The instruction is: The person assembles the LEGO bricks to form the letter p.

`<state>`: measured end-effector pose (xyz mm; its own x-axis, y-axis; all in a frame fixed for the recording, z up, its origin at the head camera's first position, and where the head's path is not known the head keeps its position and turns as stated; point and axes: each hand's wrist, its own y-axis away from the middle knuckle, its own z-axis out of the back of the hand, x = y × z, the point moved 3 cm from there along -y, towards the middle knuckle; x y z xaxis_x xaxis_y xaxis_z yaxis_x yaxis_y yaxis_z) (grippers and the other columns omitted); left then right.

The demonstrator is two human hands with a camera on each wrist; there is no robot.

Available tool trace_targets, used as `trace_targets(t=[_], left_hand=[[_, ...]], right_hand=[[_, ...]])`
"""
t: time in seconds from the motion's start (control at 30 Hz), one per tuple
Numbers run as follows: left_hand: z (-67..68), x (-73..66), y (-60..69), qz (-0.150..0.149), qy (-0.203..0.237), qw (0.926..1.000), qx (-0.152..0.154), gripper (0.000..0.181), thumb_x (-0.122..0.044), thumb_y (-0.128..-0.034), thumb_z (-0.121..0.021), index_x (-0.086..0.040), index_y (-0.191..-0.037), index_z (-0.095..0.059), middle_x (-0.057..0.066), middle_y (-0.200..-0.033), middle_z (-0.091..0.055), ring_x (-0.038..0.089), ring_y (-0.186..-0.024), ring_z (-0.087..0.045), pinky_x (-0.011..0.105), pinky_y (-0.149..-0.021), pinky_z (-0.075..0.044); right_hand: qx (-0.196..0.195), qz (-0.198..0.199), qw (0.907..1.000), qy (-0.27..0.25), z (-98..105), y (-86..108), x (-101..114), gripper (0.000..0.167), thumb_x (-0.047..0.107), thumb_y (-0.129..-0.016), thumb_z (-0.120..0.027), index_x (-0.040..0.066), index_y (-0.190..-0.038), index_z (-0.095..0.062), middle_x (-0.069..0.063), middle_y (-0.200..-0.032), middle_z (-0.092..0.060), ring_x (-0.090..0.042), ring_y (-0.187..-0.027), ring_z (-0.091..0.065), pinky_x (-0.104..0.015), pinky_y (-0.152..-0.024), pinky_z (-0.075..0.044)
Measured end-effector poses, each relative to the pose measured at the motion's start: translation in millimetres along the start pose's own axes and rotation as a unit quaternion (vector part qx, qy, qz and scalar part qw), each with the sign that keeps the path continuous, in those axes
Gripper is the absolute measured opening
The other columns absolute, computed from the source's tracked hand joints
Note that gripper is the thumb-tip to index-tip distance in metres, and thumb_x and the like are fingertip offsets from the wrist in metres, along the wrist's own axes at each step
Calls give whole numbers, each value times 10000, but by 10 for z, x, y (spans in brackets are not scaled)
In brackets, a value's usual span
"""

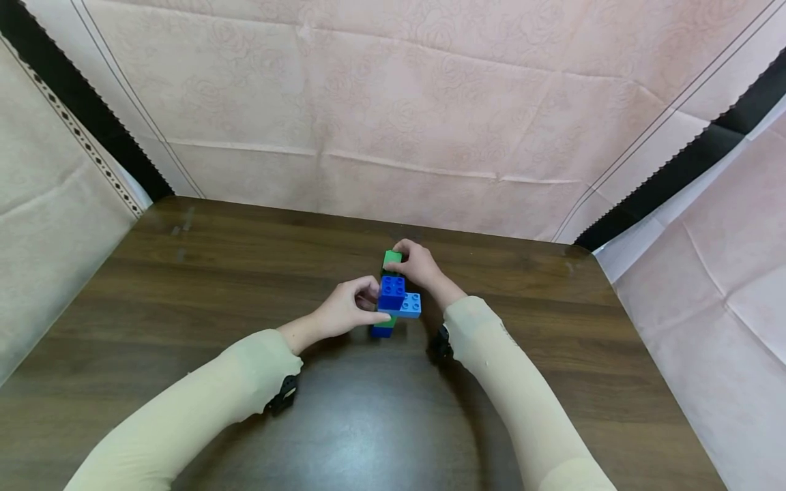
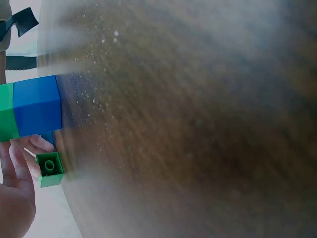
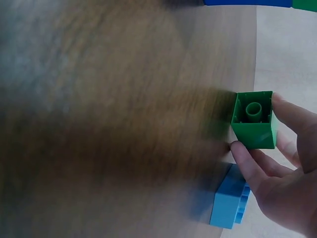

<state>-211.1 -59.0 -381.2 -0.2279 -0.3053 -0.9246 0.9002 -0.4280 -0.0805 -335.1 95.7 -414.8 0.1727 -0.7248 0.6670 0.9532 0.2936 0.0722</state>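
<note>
A group of joined bricks is near the table's middle in the head view: a dark blue brick [image 1: 391, 292] on top, a light blue brick [image 1: 410, 305] under it, and green and blue at the near end. My left hand [image 1: 345, 308] grips this group from the left, thumb at its near side. Behind it, my right hand [image 1: 419, 264] pinches a green brick [image 1: 393, 258]. In the right wrist view the green brick [image 3: 253, 121] shows its hollow underside between thumb and fingers of the right hand [image 3: 282, 173], apart from the light blue brick [image 3: 229, 198].
The brown wooden table [image 1: 245, 273] extends on both sides of the hands. A pale patterned cloth [image 1: 393, 116] hangs behind its far edge, with more cloth at left and right. Dark bands run down both far corners.
</note>
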Motion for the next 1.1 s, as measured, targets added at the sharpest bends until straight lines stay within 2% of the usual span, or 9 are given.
trace_targets(t=[0.2, 0.3, 0.4, 0.5, 0.57, 0.83, 1.03, 1.1], left_hand=[[0, -17, 5, 33, 7, 10000, -4, 252, -81, -805, -722, -15, -952, -528, 159, -981, -608, 343, -933, -585, 401, -851, -518], [-1, -17, 5, 25, 14, 10000, 3, 253, -79, -804, -722, -12, -953, -529, 165, -984, -609, 351, -932, -585, 400, -850, -518], [0, -19, 3, 16, 18, 10000, 13, 253, -79, -804, -722, -12, -955, -529, 165, -985, -609, 351, -932, -583, 396, -850, -517], [2, -17, 3, 23, 19, 10000, 17, 254, -79, -805, -721, -12, -956, -529, 165, -985, -607, 352, -934, -582, 402, -853, -515], [2, -14, 3, 18, 14, 10000, 16, 254, -78, -806, -720, -11, -957, -527, 167, -985, -605, 353, -935, -582, 414, -858, -514], [6, -21, 2, -49, -27, 10000, -13, 248, -73, -807, -717, -11, -954, -527, 166, -978, -600, 331, -920, -583, 426, -852, -515], [5, -20, -4, -37, -70, 10000, 37, 233, -68, -819, -704, -11, -947, -517, 160, -971, -594, 308, -916, -576, 423, -855, -515], [-7, 58, -39, -8, -94, 9999, 46, 243, -69, -814, -708, -15, -955, -517, 159, -976, -594, 310, -921, -573, 436, -862, -511]], right_hand=[[91, 44, 9999, -135, -5, 27, 24, 311, 214, -835, -710, 89, -1021, -496, -88, -970, -579, -205, -822, -518, -264, -705, -433], [110, 101, 9996, -239, -8, 42, 36, 311, 186, -831, -713, 85, -1009, -477, -106, -983, -579, -220, -837, -527, -283, -720, -453], [117, 94, 9997, -196, -14, 47, 36, 352, 165, -831, -710, 80, -1089, -486, -134, -1099, -589, -252, -941, -550, -340, -823, -489], [170, -3, 9998, -68, -22, 43, 27, 467, 160, -834, -707, 83, -1234, -478, -148, -1242, -562, -279, -1078, -547, -402, -930, -472], [245, -100, 9996, -13, -30, 37, 17, 527, 162, -838, -702, 86, -1304, -467, -150, -1284, -548, -283, -1116, -542, -414, -952, -463], [432, -230, 9988, -46, -12, 31, -18, 414, 174, -846, -692, 61, -1223, -568, -136, -1107, -616, -239, -938, -568, -344, -836, -505], [253, -116, 9970, -725, 70, 71, -21, 389, 162, -816, -726, 73, -1155, -557, -100, -1020, -608, -195, -862, -546, -274, -753, -481], [204, -60, 9947, -1009, 114, 99, -17, 368, 153, -815, -726, 77, -1129, -550, -90, -984, -593, -189, -829, -530, -267, -720, -472]])
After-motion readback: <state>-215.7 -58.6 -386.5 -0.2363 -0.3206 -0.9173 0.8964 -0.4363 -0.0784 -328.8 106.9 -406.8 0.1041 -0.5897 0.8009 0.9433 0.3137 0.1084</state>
